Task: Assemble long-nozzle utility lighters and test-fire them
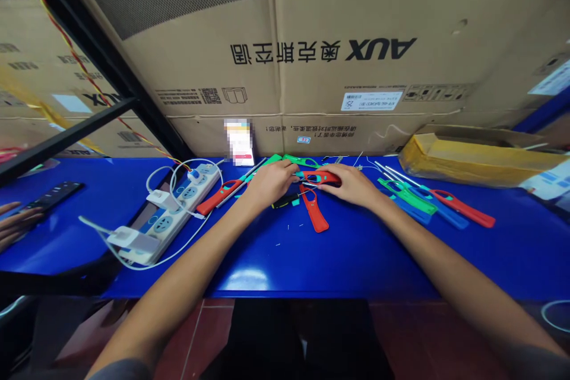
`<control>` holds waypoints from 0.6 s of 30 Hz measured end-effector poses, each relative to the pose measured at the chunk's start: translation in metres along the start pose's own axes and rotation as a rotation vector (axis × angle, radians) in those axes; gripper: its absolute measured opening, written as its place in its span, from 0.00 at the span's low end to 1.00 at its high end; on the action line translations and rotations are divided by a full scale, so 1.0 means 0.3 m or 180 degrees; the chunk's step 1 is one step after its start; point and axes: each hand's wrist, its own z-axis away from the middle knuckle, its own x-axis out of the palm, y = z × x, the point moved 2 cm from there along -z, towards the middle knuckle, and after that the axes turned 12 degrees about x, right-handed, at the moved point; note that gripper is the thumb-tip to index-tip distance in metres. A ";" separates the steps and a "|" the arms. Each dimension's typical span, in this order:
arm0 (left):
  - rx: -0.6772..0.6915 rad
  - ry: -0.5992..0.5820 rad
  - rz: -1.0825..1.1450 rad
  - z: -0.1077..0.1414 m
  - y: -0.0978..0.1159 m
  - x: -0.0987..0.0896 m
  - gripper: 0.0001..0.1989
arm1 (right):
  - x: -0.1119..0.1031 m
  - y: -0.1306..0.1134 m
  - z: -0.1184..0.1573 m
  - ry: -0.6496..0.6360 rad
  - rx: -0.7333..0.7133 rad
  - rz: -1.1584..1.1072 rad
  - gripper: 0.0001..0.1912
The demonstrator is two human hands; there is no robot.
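A red lighter-like piece (321, 177) with a teal part lies between my two hands, at the middle of the blue table. My right hand (350, 185) is closed round its right end. At its left, teal end, my left hand (274, 182) has its fingers pinched together. Below them, a red handle shell (316, 212) lies flat, beside a black and yellow screwdriver (285, 200) under my left hand. Green pieces (305, 161) lie behind my hands. A red lighter (222, 195) with a metal rod rests left of my left hand.
Red, green and blue lighters (463, 208) lie at the right, before a yellow-taped carton (445, 160). A power strip (178, 214) with white chargers and cables stands left. A phone (240, 143) leans on the large cardboard box (312, 0). Another person's hand (18, 225) shows far left.
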 end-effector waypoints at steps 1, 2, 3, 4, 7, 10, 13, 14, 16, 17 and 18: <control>0.0024 -0.0001 0.0068 0.000 -0.011 0.004 0.13 | 0.009 -0.003 0.003 0.0071 -0.0078 0.0125 0.19; 0.0068 0.0011 0.0144 0.001 -0.022 0.007 0.14 | 0.015 -0.004 0.004 0.0115 -0.0132 0.0210 0.19; 0.0123 0.0038 0.0224 0.002 -0.033 0.008 0.15 | 0.018 -0.003 0.005 0.0154 -0.0154 0.0264 0.19; 0.0183 0.0075 0.0301 0.003 -0.044 0.008 0.15 | 0.019 -0.001 0.005 0.0174 -0.0159 0.0296 0.18; 0.0273 0.0131 0.0476 0.011 -0.079 0.003 0.14 | 0.013 0.006 0.002 0.0195 -0.0116 0.0307 0.17; 0.0157 0.0150 0.0472 0.021 -0.112 -0.007 0.12 | 0.007 0.005 0.000 0.0196 -0.0101 0.0283 0.16; 0.0103 0.0229 0.0419 0.029 -0.136 -0.014 0.11 | 0.010 0.000 -0.001 0.0257 -0.0103 0.0278 0.16; 0.0133 0.0260 0.0439 0.030 -0.141 -0.014 0.11 | 0.011 -0.001 -0.001 0.0305 -0.0090 0.0296 0.16; 0.0199 0.0332 0.0512 0.032 -0.146 -0.012 0.12 | 0.011 0.000 -0.002 0.0407 -0.0055 0.0361 0.15; 0.0205 0.0367 0.0546 0.032 -0.147 -0.011 0.12 | 0.010 0.001 -0.003 0.0444 -0.0042 0.0389 0.14; 0.0189 0.0388 0.0569 0.033 -0.147 -0.009 0.13 | 0.009 0.003 -0.003 0.0461 -0.0037 0.0404 0.13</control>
